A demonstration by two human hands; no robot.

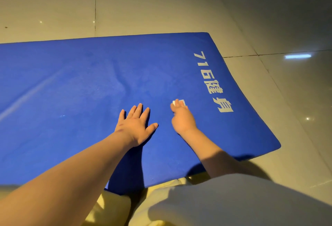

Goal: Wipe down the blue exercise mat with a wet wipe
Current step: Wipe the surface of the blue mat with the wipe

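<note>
**Wipe under my right fingers, mat pinned by my left**

The mat (71, 82) lies flat on the tiled floor (161, 1), and its right end with the white lettering (213, 82) is nearest my working hand. My left hand (135, 125) rests palm down on the blue, fingers straight and spread, holding nothing. My right hand (182, 118) has its fingers laid over the folded wipe (182, 102), pressing it to the mat just left of the lettering. The hand is blurred, but the fingers look straight rather than wrapped round it.

I judge the mat soft and light. A ripple (122, 85) shows in its middle, so it will likely bunch or creep on the glossy tiles if I push hard. The flat left palm is the right hold, close beside the stroke. The wipe is small, limp and damp, so it may roll up or slip out. Broad finger pressure on top should suit it better than a pinch.
</note>
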